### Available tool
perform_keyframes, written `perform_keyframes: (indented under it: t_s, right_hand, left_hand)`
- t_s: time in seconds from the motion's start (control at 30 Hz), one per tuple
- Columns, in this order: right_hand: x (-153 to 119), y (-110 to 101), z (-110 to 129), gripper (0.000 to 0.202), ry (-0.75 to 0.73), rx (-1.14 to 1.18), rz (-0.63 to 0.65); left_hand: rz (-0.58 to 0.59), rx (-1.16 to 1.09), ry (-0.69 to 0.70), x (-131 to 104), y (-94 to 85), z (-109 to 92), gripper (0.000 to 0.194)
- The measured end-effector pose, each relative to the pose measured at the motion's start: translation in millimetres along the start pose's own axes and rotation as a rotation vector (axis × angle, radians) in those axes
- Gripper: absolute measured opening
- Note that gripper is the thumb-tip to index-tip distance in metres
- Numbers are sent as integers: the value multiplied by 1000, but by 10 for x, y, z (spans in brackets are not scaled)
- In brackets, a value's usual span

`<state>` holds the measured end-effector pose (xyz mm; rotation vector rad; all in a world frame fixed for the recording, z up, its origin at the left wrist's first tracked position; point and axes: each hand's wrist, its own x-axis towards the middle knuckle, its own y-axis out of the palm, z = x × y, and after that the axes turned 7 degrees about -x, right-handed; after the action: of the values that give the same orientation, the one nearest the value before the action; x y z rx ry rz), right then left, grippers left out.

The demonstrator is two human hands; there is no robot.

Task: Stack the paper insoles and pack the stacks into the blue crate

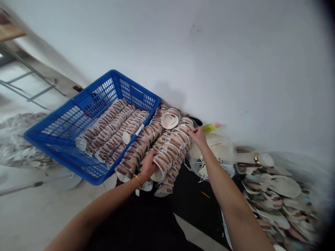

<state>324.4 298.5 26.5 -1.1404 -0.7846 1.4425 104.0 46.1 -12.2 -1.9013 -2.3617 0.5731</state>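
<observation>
Long stacks of nested white-and-brown pieces lie side by side right of the blue basket. My left hand (149,166), with a gold bangle at the wrist, holds the near end of one stack (169,150). Near the far end of that same stack, my right hand (198,136) pinches its right side with thumb and fingers. Another stack (140,144) lies to the left, against the basket. A round cup-like piece (170,118) sits on top at the far end, its opening facing me.
The blue basket (70,167) holds several similar stacks (107,129). A yellow-green object (209,128) lies by the wall, beyond white strings (202,170). Loose pieces (282,202) are heaped at the right. A bagged pile (23,139) and a metal frame (28,85) stand left.
</observation>
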Motion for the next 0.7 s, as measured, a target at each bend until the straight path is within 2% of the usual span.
perform_keyframes:
  t_s: [0.1, 0.2, 0.3, 0.47, 0.57, 0.7]
  right_hand:
    - [-22, -24, -48, 64, -31, 38, 45]
    - [2, -41, 3, 72, -75, 61, 126]
    - [5, 35, 195, 90, -87, 54, 143]
    - [-160, 218, 493, 132, -90, 25, 94]
    - [-252, 214, 482, 142, -116, 7, 121]
    - [-254, 186, 410, 144, -180, -48, 169]
  left_hand:
    - [-10, -1, -13, -10, 41, 7, 31]
    - [20, -17, -8, 14, 76, 27, 46]
    - [88, -25, 5, 79, 59, 40, 57]
    - [154, 10, 5, 146, -16, 18, 53]
    - [158, 19, 8, 135, -25, -5, 52]
    - [162, 10, 16, 119, -22, -36, 54]
